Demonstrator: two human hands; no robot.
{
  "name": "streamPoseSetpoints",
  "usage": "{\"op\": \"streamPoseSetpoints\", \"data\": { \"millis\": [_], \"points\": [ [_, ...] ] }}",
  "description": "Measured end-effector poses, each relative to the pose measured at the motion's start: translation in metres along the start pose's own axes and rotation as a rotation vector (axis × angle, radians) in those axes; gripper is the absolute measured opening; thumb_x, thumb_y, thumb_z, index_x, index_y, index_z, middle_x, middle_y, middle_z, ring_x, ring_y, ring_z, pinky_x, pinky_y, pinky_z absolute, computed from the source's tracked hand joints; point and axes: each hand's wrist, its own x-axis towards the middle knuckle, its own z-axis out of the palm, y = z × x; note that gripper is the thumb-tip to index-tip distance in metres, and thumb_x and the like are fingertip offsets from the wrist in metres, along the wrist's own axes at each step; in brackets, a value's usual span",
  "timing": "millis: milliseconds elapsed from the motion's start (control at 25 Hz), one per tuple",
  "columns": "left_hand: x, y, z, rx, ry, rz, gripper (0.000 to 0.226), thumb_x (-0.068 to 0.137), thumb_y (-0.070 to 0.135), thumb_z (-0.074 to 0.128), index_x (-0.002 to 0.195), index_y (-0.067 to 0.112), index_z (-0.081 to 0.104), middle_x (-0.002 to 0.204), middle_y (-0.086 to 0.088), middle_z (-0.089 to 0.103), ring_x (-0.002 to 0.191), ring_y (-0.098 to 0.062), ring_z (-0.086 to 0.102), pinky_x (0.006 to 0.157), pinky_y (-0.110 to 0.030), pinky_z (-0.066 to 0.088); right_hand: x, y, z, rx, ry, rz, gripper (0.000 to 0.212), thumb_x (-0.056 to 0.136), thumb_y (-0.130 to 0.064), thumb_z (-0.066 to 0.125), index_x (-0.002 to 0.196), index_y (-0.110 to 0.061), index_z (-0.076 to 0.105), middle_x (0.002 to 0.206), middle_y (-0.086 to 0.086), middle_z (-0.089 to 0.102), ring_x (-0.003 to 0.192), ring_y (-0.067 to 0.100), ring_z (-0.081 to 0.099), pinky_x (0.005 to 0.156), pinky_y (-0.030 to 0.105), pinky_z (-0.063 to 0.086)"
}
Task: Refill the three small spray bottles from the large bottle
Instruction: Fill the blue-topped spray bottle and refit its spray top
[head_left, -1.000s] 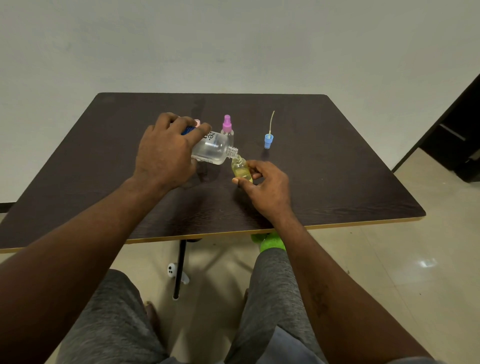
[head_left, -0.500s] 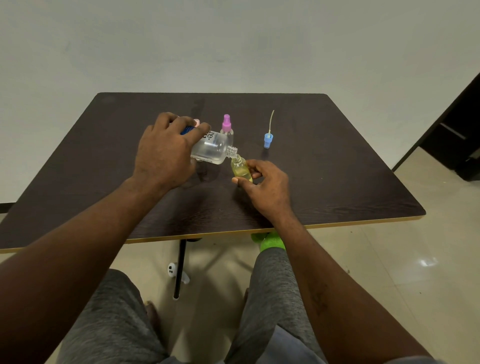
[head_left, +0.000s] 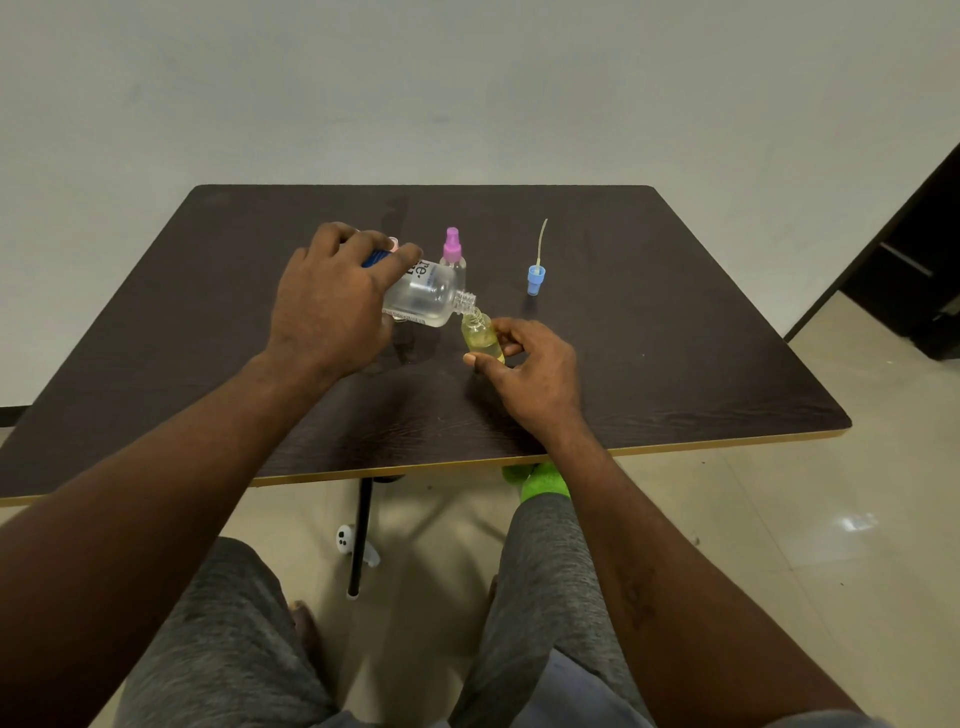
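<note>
At the centre of the frame, the large clear bottle is being gripped by the left hand and tilted nearly onto its side, its open neck being held at the mouth of a small uncapped bottle. This small bottle, partly filled with yellowish liquid, is being pinched between thumb and fingers of the right hand over the dark table. Just above, a pink-capped spray bottle is standing upright; to its right a blue spray cap is resting, tube pointing up
</note>
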Motion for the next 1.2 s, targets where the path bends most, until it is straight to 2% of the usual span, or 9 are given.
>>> {"op": "streamPoseSetpoints", "data": {
  "millis": [240,440,880,1200],
  "points": [
    [-0.0004,0.0004,-0.0004,-0.004,-0.012,-0.002,0.072,0.081,0.016,0.079,0.148,0.023,0.055,0.14,-0.013,0.06,0.128,-0.041,0.046,0.088,-0.055,0.051,-0.0001,0.0005,0.0005,-0.004,-0.006,-0.001,0.043,0.078,-0.046,0.087,0.117,-0.032,0.074,0.099,-0.016,0.069,0.087,-0.001,0.062,0.075,0.015,0.05],
    [-0.0025,-0.0008,0.0007,-0.006,-0.016,-0.007,0.072,0.082,0.017,0.079,0.149,0.023,0.054,0.141,-0.013,0.06,0.128,-0.041,0.046,0.089,-0.055,0.051,-0.0005,0.0005,0.0007,-0.008,-0.003,-0.004,0.043,0.078,-0.046,0.087,0.116,-0.031,0.074,0.098,-0.016,0.068,0.086,-0.001,0.061,0.075,0.015,0.049],
    [-0.0018,-0.0005,0.0012,-0.009,-0.007,-0.01,0.071,0.081,0.016,0.078,0.148,0.023,0.055,0.14,-0.011,0.061,0.127,-0.041,0.046,0.087,-0.054,0.051,-0.0006,-0.0015,-0.001,0.002,-0.009,0.002,0.043,0.079,-0.044,0.087,0.117,-0.031,0.074,0.099,-0.014,0.07,0.087,0.003,0.063,0.08,0.03,0.058],
    [-0.001,-0.0008,0.0018,-0.001,-0.014,-0.004,0.073,0.081,0.017,0.079,0.149,0.023,0.054,0.141,-0.012,0.06,0.128,-0.041,0.046,0.088,-0.055,0.052,-0.0009,-0.0017,-0.0007,-0.006,-0.009,0.002,0.043,0.079,-0.046,0.086,0.117,-0.031,0.074,0.099,-0.014,0.07,0.087,0.003,0.063,0.079,0.033,0.059]
  ]
}}
